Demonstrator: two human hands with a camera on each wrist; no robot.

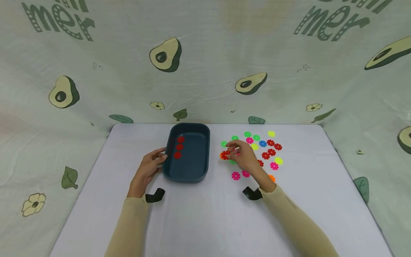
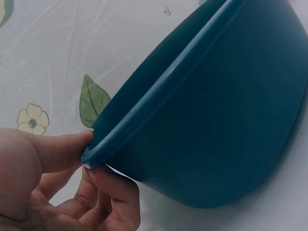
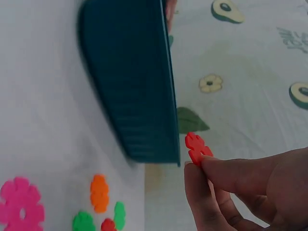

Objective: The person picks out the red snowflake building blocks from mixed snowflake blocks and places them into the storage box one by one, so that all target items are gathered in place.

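My left hand (image 1: 149, 167) pinches the left rim of a dark blue plastic tray (image 1: 193, 164), thumb on top and fingers below, as the left wrist view shows. Three red discs (image 1: 179, 147) lie in a column along the tray's left side. To the right of the tray, my right hand (image 1: 244, 156) holds a red flower-shaped disc (image 3: 196, 148) between thumb and fingertips. In the right wrist view the disc is raised above the table, beside the tray's end. Under that hand in the head view, scattered flower discs are partly hidden.
Several loose flower discs lie right of the tray: green (image 1: 247, 134), blue (image 1: 263, 143), yellow (image 1: 278, 161), pink (image 1: 236, 176) and more red ones (image 1: 265, 155). The white table (image 1: 205, 217) ends at a patterned cloth backdrop (image 1: 205, 89).
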